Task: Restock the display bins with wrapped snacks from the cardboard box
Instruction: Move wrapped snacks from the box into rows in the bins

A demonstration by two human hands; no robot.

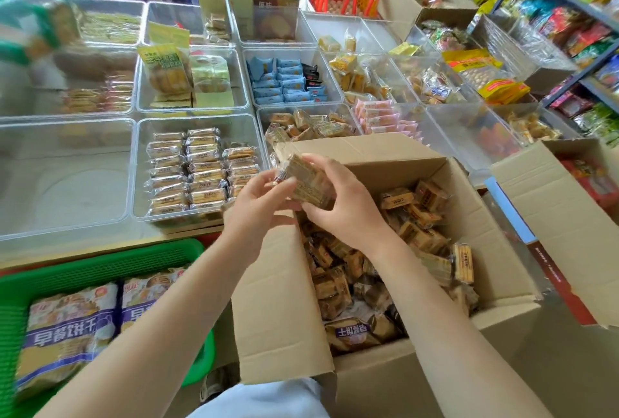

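Wrapped snacks point(306, 183) held above cardboard box point(278, 303), half-filled bin point(197, 169) beside

Upside-down "早餐饼干" on green-basket bags point(70, 334) — "原味" on far box point(264, 3)

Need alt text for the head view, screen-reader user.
Both hands, left hand and right hand, hold a stack of wrapped snacks above an open cardboard box full of the same snacks. Beyond it sit clear display bins, one holding neat rows.
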